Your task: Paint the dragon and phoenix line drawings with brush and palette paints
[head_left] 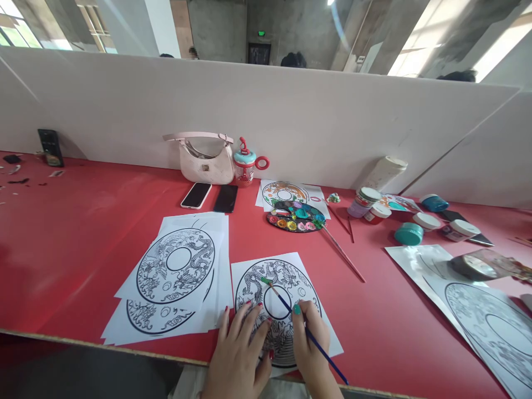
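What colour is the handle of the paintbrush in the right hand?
Dark blue; the paintbrush handle shows best in the head view.

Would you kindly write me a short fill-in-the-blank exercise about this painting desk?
1. The right hand holds a ____ over the dragon sheet.
2. The left hand rests flat on the same ____.
3. Two phones lie in front of the pale ____.
4. The tabletop is ____ in colour.

Missing words: brush; sheet; handbag; red
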Available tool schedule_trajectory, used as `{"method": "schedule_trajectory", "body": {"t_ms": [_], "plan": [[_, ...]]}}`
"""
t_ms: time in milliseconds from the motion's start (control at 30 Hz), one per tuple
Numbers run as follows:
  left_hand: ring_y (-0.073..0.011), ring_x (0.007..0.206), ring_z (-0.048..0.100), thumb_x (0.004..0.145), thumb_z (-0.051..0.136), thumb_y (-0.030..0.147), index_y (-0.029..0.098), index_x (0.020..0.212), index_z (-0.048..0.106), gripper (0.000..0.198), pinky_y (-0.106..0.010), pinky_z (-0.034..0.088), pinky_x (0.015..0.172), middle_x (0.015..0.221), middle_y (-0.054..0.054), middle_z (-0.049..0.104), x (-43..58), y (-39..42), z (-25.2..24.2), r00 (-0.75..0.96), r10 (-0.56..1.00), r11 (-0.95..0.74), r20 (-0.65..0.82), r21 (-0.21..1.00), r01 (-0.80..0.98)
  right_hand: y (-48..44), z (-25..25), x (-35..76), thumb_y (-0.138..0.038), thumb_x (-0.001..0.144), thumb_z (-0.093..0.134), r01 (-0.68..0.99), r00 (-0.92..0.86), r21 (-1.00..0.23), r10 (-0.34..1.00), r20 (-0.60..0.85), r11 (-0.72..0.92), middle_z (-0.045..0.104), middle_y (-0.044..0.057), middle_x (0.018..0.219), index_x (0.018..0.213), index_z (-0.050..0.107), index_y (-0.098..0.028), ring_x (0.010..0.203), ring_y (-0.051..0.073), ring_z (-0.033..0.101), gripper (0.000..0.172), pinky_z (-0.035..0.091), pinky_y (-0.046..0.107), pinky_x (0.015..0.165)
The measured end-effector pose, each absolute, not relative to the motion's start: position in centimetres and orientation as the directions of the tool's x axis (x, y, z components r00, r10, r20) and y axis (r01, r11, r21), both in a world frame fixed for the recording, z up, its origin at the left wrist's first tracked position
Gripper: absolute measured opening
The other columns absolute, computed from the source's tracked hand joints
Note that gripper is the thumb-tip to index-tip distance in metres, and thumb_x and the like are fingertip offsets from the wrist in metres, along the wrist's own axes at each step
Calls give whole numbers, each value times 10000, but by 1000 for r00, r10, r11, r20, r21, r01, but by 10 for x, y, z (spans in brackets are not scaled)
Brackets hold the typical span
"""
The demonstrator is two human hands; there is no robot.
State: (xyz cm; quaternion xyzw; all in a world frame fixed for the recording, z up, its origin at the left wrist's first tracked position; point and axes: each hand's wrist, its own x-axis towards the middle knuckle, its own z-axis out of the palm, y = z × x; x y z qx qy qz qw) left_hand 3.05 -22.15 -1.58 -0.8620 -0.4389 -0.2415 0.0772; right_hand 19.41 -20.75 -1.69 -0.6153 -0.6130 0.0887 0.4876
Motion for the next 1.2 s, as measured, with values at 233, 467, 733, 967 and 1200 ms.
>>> {"method": "schedule_trajectory", "body": {"t_ms": [233,467,733,967,1200], "plan": [[-243,1218,411,873,492,349,237,1137,605,308,-440,79,1116,1293,-27,549,30,-222,-17,498,724,-598,477,75,798,-209,-17,194,-249,915,383,673,256,-708,831,494,213,349,-66,507,660,346,-222,421,94,327,259,278,208,403],[-250,1221,412,876,490,349,235,1135,609,306,-452,89,1114,1296,-30,550,31,-222,-17,495,725,-595,480,74,800,-207,-17,195,-213,915,382,681,226,-687,820,525,252,343,-72,511,674,345,-220,417,86,320,243,270,195,395],[-257,1229,406,879,493,360,240,1162,599,325,-460,122,1106,1308,-36,536,29,-223,-19,500,728,-594,469,69,801,-207,-16,194,-214,911,390,683,212,-681,820,531,264,351,-70,516,669,342,-218,425,87,329,247,279,197,407],[-239,1235,398,872,499,347,230,1128,621,306,-432,24,1135,1297,-19,558,30,-222,-17,486,733,-601,476,119,790,-208,-16,194,-216,910,389,680,200,-686,835,513,258,355,-68,518,666,341,-218,432,90,338,249,292,200,417],[-243,1225,412,873,498,345,235,1133,612,304,-444,57,1120,1296,-24,558,31,-222,-16,499,731,-600,466,89,795,-207,-16,194,-226,911,385,667,235,-706,833,500,236,344,-71,514,664,347,-219,417,88,333,249,285,199,403]]}}
